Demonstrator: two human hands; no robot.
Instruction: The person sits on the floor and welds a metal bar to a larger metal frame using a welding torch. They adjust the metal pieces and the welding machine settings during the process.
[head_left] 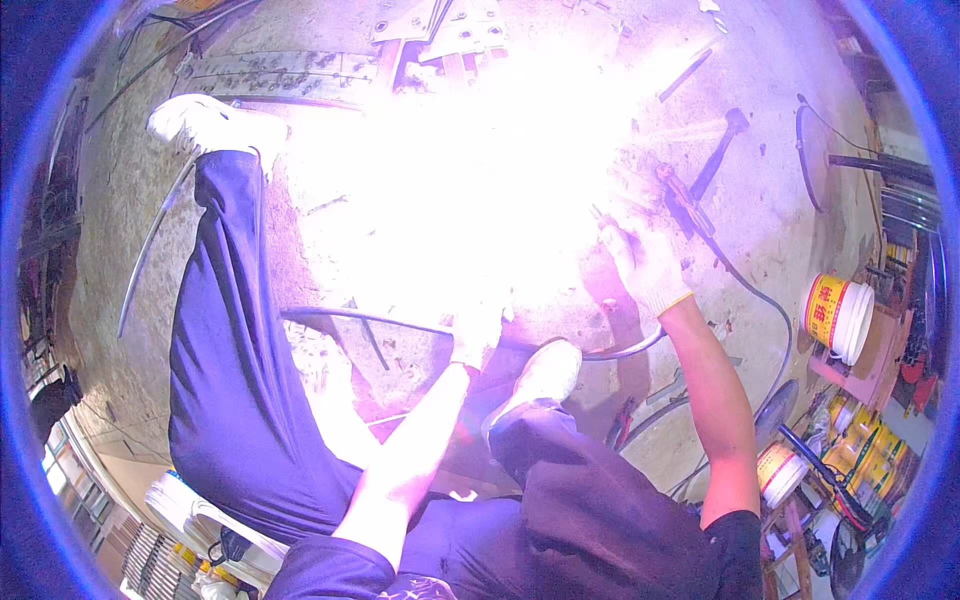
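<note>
glare-veiled tool [600, 213]: gripped by my right hand [640, 256]; cabled clamp [686, 198] right of that grip; left hand [478, 335], hold i cannot tell.

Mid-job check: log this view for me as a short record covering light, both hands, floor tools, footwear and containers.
light: white glare washing out the centre of the view
right hand: pale glove at the glare's right edge; grip details unclear
left hand: at the glare's lower edge, mostly washed out; grip unclear
floor tools: dark hammer-like tool and reddish clamp-like tool, right of the glare
footwear: white shoes, left farther out, right nearer the body
containers: white bucket with yellow-and-red label, far right
</note>
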